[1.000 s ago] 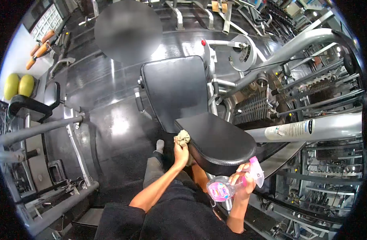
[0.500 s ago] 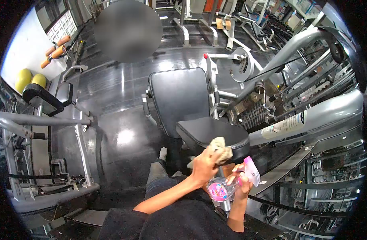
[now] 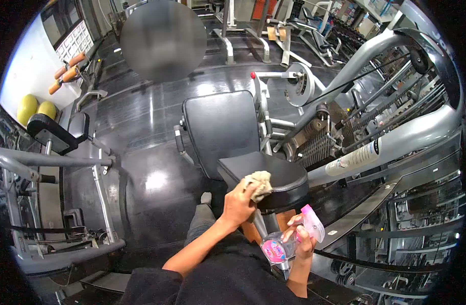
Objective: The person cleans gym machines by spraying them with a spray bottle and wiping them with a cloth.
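My left hand [image 3: 236, 205] is closed around a crumpled beige cloth [image 3: 259, 185]. The cloth overlaps the near edge of a black padded seat [image 3: 276, 173] on a gym machine. My right hand [image 3: 305, 245] grips a clear spray bottle [image 3: 290, 247] by its neck, just below and right of the seat. The bottle is tilted, with a pink and translucent spray head [image 3: 312, 224] at the upper right and a pink label toward its base. Beyond the seat stands the machine's black backrest [image 3: 222, 129].
A weight stack [image 3: 322, 152] and thick silver frame tube [image 3: 395, 147] stand to the right. At left is another machine with a black pad [image 3: 52, 133]. Two yellow-green balls [image 3: 27, 109] sit by the wall. A blurred round patch covers part of the far floor.
My left hand has moved left with the cloth along the seat's near edge. My right hand and the spray bottle have shifted slightly down and left in view.
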Demonstrator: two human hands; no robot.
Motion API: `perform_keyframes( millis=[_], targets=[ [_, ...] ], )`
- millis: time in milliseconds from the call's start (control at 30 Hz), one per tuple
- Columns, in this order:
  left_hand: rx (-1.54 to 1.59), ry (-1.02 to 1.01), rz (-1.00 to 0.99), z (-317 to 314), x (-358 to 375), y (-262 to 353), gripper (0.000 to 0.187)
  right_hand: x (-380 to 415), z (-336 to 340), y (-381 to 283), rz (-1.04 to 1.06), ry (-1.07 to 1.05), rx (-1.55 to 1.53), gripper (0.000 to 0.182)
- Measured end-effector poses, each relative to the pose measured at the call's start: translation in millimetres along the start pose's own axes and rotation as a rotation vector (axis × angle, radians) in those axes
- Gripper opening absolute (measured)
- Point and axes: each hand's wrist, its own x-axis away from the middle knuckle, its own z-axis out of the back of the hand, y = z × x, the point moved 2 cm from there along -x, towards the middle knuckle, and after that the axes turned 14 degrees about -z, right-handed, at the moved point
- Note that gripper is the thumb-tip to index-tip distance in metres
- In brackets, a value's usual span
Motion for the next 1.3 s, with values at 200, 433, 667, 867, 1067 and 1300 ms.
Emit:
perform_keyframes(
  millis=[200,433,667,867,1067,1300],
  targets=[
    [0.084,-0.125,0.173,8.7,-7.2,-57.3,0.043,-4.8,3.6,-5.1,-0.089,-0.099,-0.108,0.029],
    [0.452,-0.515,-0.114,-13.9,-46.0,-86.3,0.049,-31.2,-34.0,-30.8,0.069,0.054,-0.104,0.032],
    [0.779,-0.556,-0.134,-47.1,-68.8,-73.7,0.044,-83.2,-66.1,-36.6,-0.049,0.219,-0.101,0.027],
    [1.069,-0.185,0.503,-117.3,-51.2,-165.3,0.024,-105.8,-76.9,-42.0,-0.375,0.307,0.099,0.034],
    [0.854,-0.368,0.464,-144.9,-54.1,-210.8,0.027,-108.1,-97.0,-28.5,-0.458,0.526,0.305,0.037],
    [0.783,-0.403,0.419,-162.8,-59.2,-219.2,0.031,-118.4,-110.4,-36.5,-0.559,0.691,0.517,0.033]
  ],
)
